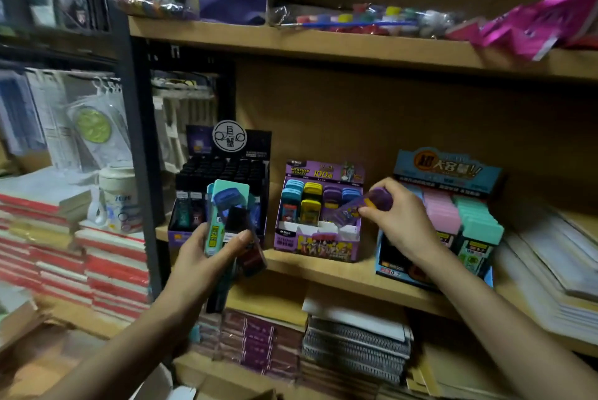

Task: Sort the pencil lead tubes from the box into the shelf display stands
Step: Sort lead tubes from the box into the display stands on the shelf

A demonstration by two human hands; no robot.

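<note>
Your left hand (207, 254) grips a bundle of lead tubes (228, 205), with the fingers wrapped behind it and the thumb pressed across the front. A teal tube stands foremost and roughly upright. A blue-capped tube and a dark one overlap it. The number in the bundle cannot be counted, because the tubes cover one another and their lower ends blur below your thumb. The bundle is in front of the black display stand (223, 170) and hides part of its front rows.

Your right hand (404, 221) pinches a single purple tube (372, 204) between thumb and fingertips. The tube is tilted, with its lower end over the right front corner of the purple display stand (318, 247). Whether the tube touches the stand cannot be told. The rear rows of that stand hold blue, yellow and purple tubes.

The blue display stand (446, 170) sits to the right, filled with pink and teal tubes, and your right wrist covers its left front. All three stands rest on the wooden shelf (323, 270). The small print on the stands is too blurred to read. Pale cardboard flaps (181, 391) at the bottom edge are cut off by the frame and cannot be identified.
</note>
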